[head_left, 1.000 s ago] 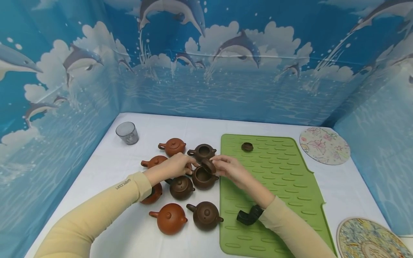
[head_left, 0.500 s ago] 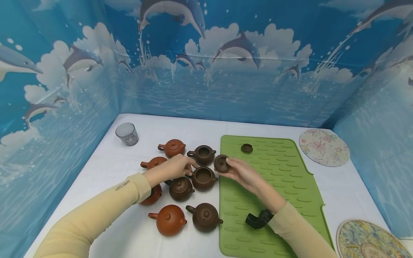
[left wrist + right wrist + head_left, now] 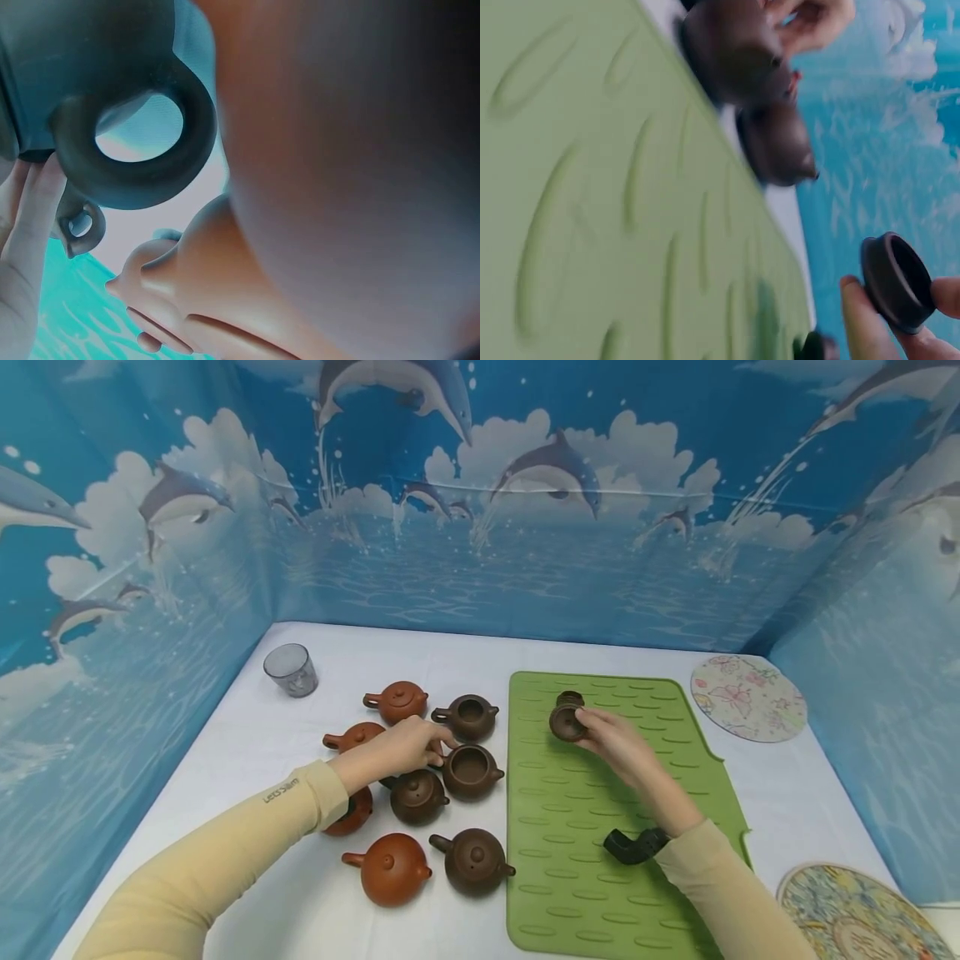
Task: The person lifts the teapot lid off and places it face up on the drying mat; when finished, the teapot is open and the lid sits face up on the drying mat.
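Note:
My right hand (image 3: 617, 740) pinches a dark brown teapot lid (image 3: 566, 723) between thumb and fingers above the green mat; its hollow underside shows in the head view. The right wrist view shows the lid (image 3: 897, 282) gripped at its edge. At the handle side of a lidless dark brown teapot (image 3: 480, 783), my left hand (image 3: 401, 750) holds on with curled fingers. Fingers (image 3: 37, 206) reach a dark teapot's edge in the left wrist view, close to its round handle (image 3: 135, 199). A smaller dark lid (image 3: 571, 697) lies on the mat just behind the held one.
Another lidless dark teapot (image 3: 470, 716) stands farther back. Lidded brown and orange teapots, such as an orange one (image 3: 393, 870), surround the left forearm. A grey glass (image 3: 291, 670) is at back left. Two round patterned mats (image 3: 748, 697) flank the green mat (image 3: 555, 893).
My right hand has carried the lid from above the lidless teapot rightward over the green mat, turning its hollow underside into view. My left hand has stayed at the teapot.

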Action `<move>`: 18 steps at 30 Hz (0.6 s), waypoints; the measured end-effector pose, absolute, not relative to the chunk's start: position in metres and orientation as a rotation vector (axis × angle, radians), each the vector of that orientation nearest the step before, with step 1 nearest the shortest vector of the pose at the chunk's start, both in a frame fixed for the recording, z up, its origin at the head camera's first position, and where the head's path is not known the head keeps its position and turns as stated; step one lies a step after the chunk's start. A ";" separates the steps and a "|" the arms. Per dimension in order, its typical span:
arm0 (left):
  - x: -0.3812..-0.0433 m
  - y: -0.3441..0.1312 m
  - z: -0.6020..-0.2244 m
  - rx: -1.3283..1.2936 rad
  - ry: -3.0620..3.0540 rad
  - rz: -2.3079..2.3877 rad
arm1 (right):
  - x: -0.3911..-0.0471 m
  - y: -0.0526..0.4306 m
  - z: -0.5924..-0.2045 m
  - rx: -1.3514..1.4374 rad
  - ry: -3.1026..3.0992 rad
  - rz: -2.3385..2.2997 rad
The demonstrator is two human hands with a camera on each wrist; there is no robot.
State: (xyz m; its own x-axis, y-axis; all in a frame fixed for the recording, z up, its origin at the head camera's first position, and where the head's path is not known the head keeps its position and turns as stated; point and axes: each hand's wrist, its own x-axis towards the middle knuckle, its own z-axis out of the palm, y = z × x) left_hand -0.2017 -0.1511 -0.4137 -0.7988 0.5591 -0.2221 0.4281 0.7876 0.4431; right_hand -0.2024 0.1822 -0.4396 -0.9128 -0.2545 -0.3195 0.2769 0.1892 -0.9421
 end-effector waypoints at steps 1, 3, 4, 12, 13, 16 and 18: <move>-0.202 -0.151 -0.414 0.755 2.635 0.538 | -0.203 0.185 -0.441 0.036 2.092 -1.749; -0.202 -0.151 -0.414 0.760 2.635 0.539 | -0.204 0.189 -0.445 0.052 2.131 -1.719; -0.202 -0.152 -0.414 0.764 2.635 0.540 | -0.205 0.190 -0.447 0.059 2.147 -1.700; -0.202 -0.152 -0.415 0.757 2.629 0.538 | -0.207 0.198 -0.458 0.083 2.261 -1.525; -0.202 -0.151 -0.415 0.755 2.629 0.536 | -0.206 0.198 -0.459 0.076 2.271 -1.507; -0.202 -0.151 -0.415 0.751 2.631 0.535 | -0.206 0.199 -0.461 0.064 2.302 -1.460; -0.202 -0.151 -0.414 0.747 2.633 0.532 | -0.206 0.198 -0.461 0.056 2.326 -1.424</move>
